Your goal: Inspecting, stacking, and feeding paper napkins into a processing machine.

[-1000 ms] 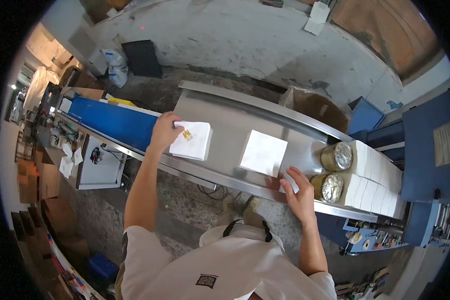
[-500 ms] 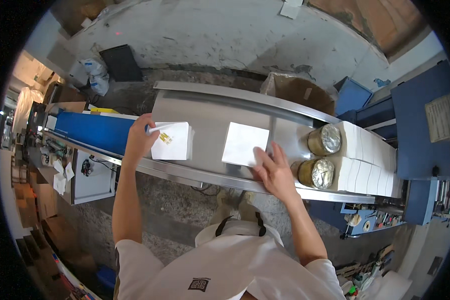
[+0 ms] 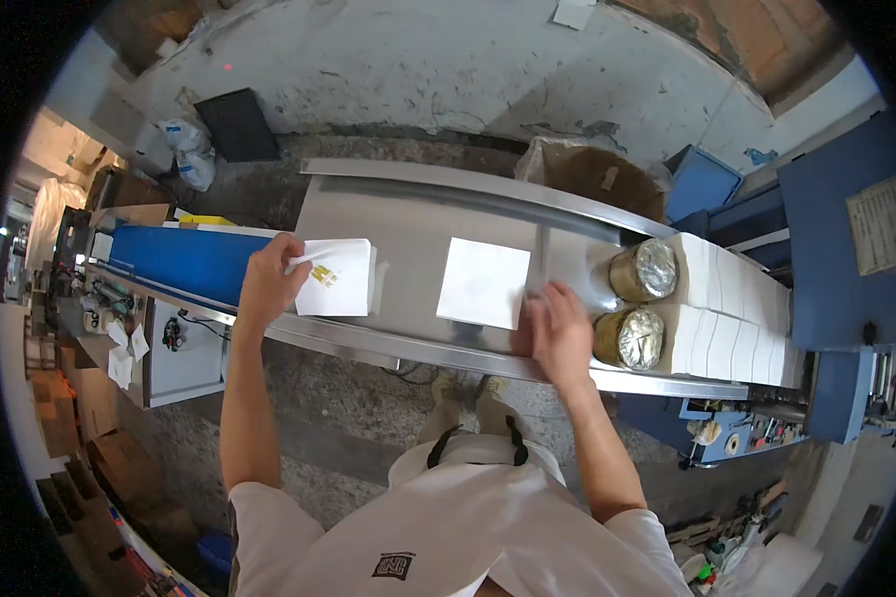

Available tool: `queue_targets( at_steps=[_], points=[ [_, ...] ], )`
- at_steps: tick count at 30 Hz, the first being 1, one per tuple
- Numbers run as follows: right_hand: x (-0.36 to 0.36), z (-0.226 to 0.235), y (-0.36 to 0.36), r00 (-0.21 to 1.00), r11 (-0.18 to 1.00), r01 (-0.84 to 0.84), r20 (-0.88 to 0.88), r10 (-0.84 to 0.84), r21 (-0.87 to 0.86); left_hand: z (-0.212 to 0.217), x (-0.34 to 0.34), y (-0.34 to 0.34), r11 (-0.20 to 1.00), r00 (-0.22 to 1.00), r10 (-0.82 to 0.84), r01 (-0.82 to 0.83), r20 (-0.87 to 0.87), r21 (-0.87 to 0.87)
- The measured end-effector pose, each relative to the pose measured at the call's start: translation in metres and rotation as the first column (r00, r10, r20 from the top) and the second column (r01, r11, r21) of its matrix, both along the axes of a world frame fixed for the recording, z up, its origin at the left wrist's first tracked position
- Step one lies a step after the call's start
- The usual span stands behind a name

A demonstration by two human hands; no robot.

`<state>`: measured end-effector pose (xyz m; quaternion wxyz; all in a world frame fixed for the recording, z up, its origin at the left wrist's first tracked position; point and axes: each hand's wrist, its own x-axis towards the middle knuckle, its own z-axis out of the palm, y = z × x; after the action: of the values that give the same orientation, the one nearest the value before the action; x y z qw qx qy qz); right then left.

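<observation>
My left hand (image 3: 276, 279) pinches the upper left corner of a white paper napkin (image 3: 348, 284) with a gold print, which lies on a small stack at the left of the metal table (image 3: 398, 214). A plain white napkin stack (image 3: 483, 283) lies flat in the middle of the table. Just right of it is my right hand (image 3: 561, 331), its fingers apart, slightly bent and a little blurred, with nothing seen in them. Two cylinders with shiny foil-like tops, a far one (image 3: 643, 271) and a near one (image 3: 629, 338), stand to the right of that hand.
Two long rows of white folded napkins (image 3: 732, 348) lean against the cylinders at the right, beside a blue machine (image 3: 846, 239). A blue belt (image 3: 184, 261) runs off to the left. Behind the table stands an open carton with a plastic liner (image 3: 592, 174).
My right hand has moved slightly right, away from the plain napkin stack. My left hand keeps its pinch on the printed napkin's corner. The view has shifted a little.
</observation>
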<state>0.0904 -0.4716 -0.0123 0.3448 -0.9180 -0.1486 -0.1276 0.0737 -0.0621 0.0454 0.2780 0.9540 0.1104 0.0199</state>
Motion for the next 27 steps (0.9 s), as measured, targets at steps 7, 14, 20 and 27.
queue_targets(
  at_steps=[7,14,20,27],
  points=[
    [-0.014,0.039,0.004,0.867,0.684,0.062,-0.378,0.323,0.727,0.058,-0.008,-0.05,0.982,0.944,-0.106,0.148,0.312,-0.115],
    [0.007,0.075,0.048,0.279,0.211,0.526,-0.402,0.872,0.824,0.084,-0.024,-0.133,0.802,0.695,-0.553,0.594,0.458,0.067],
    [0.008,0.067,0.035,0.563,0.281,0.423,-0.492,0.664,0.862,0.049,-0.044,-0.165,0.877,0.803,-0.322,0.452,0.501,-0.16],
    [0.016,0.043,0.045,0.761,0.525,0.198,-0.468,0.449,0.827,-0.032,0.01,-0.178,0.015,0.99,0.043,-0.138,-0.137,-0.99]
  ],
)
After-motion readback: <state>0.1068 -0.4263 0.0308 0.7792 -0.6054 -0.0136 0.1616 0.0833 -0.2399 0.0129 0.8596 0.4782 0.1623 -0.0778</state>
